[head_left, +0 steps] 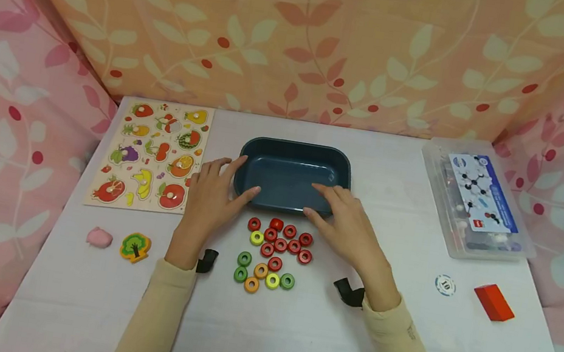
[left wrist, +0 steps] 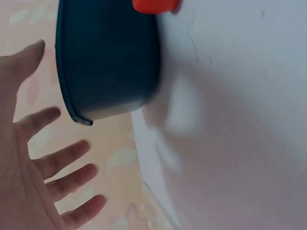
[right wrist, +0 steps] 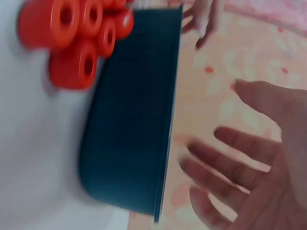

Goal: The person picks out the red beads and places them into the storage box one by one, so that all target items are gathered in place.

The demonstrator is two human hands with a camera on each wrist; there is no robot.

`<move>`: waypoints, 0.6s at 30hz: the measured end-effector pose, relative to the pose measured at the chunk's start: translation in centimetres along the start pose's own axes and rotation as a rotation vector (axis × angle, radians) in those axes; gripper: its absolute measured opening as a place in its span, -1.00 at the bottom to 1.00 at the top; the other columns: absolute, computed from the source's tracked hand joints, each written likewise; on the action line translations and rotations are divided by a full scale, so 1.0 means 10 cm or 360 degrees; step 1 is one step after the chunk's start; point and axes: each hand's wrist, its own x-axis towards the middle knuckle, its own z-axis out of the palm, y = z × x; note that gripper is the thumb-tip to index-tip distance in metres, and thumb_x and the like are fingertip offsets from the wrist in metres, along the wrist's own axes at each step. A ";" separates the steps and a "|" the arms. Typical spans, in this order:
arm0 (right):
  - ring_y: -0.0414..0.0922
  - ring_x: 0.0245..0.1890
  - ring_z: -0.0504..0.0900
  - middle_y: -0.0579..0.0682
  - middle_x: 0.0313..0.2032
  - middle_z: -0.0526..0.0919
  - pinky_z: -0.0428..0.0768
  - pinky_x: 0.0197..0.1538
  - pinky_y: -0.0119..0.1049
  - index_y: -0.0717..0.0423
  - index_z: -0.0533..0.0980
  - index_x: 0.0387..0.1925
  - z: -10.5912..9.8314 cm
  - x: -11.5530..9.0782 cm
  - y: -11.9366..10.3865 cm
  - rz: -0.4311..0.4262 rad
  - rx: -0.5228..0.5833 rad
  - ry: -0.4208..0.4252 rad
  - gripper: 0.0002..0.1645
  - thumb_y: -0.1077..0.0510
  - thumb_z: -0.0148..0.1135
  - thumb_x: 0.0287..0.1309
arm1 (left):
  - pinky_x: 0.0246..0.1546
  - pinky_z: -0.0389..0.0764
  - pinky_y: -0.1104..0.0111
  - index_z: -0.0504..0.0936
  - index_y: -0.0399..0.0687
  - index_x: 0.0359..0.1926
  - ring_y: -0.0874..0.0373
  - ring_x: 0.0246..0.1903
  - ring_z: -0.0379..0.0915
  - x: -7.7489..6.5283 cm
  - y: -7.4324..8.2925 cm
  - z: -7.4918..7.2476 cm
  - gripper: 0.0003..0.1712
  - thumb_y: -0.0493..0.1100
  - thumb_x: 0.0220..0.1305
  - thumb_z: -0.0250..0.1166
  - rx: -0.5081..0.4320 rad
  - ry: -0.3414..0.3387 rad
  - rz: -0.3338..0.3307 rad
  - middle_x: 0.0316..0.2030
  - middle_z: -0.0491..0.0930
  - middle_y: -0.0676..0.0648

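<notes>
A dark blue rectangular tray (head_left: 293, 178) stands on the white table, hollow side up. My left hand (head_left: 213, 193) is spread at its left end, thumb and fingers apart; the left wrist view shows this hand (left wrist: 38, 163) beside the tray's wall (left wrist: 110, 57) with nothing in it. At the tray's right front corner, my right hand (head_left: 348, 226) reaches over the rim with fingers loosely bent. In the right wrist view that hand (right wrist: 254, 163) is apart from the tray's side (right wrist: 134, 110) and holds nothing. Red beads (head_left: 280, 246) lie in front of the tray, with green beads (head_left: 241, 274) nearer me.
A fruit puzzle board (head_left: 154, 159) lies at left, a pink toy (head_left: 98, 237) and a tree piece (head_left: 135, 247) below it. At right are a clear plastic case (head_left: 477, 201), a chip marked 10 (head_left: 445, 285) and a red block (head_left: 494, 302). Orange beads (head_left: 251, 284) are in front.
</notes>
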 end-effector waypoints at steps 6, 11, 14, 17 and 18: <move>-0.23 -0.40 0.49 -0.23 -0.41 0.56 0.50 -0.37 -0.31 -0.05 0.61 0.09 0.03 -0.15 -0.08 -0.0019 0.0253 -0.0228 -0.58 0.02 0.41 0.21 | -0.11 0.48 0.03 0.37 0.29 0.42 -0.09 -0.04 0.40 -0.03 0.01 0.02 -0.20 0.37 0.22 0.30 -0.0247 -0.0026 -0.0028 0.04 0.49 -0.20; -0.23 -0.46 0.49 -0.20 -0.44 0.58 0.48 -0.38 -0.32 0.03 0.62 0.08 0.10 -0.23 0.01 0.0038 0.0261 -0.0404 -0.58 0.10 0.44 0.17 | -0.25 0.44 0.20 0.44 0.16 0.37 -0.01 -0.22 0.41 -0.02 -0.06 0.05 -0.31 0.18 0.28 0.36 -0.0584 -0.0059 -0.0066 -0.16 0.46 -0.15; -0.25 -0.44 0.51 -0.18 -0.42 0.61 0.50 -0.31 -0.31 0.05 0.62 0.07 0.15 -0.27 0.11 0.0032 0.0279 -0.0447 -0.60 0.14 0.42 0.18 | -0.24 0.43 0.24 0.46 0.09 0.35 0.02 -0.28 0.40 -0.01 -0.10 0.06 -0.37 0.07 0.31 0.37 -0.0764 -0.0076 -0.0065 -0.24 0.47 -0.14; -0.25 -0.43 0.51 -0.18 -0.43 0.61 0.51 -0.29 -0.32 0.05 0.62 0.06 0.22 -0.29 0.20 0.0002 0.0310 -0.0446 -0.62 0.20 0.40 0.19 | -0.22 0.45 0.27 0.47 0.12 0.34 0.05 -0.29 0.40 -0.01 -0.13 0.07 -0.43 0.01 0.35 0.34 -0.0871 -0.0099 -0.0096 -0.26 0.49 -0.12; -0.25 -0.43 0.51 -0.18 -0.43 0.61 0.51 -0.29 -0.32 0.05 0.62 0.06 0.24 -0.29 0.23 -0.0010 0.0322 -0.0440 -0.62 0.23 0.40 0.18 | -0.21 0.46 0.27 0.48 0.15 0.33 0.06 -0.28 0.41 -0.01 -0.14 0.07 -0.47 0.00 0.37 0.32 -0.0899 -0.0107 -0.0119 -0.26 0.49 -0.11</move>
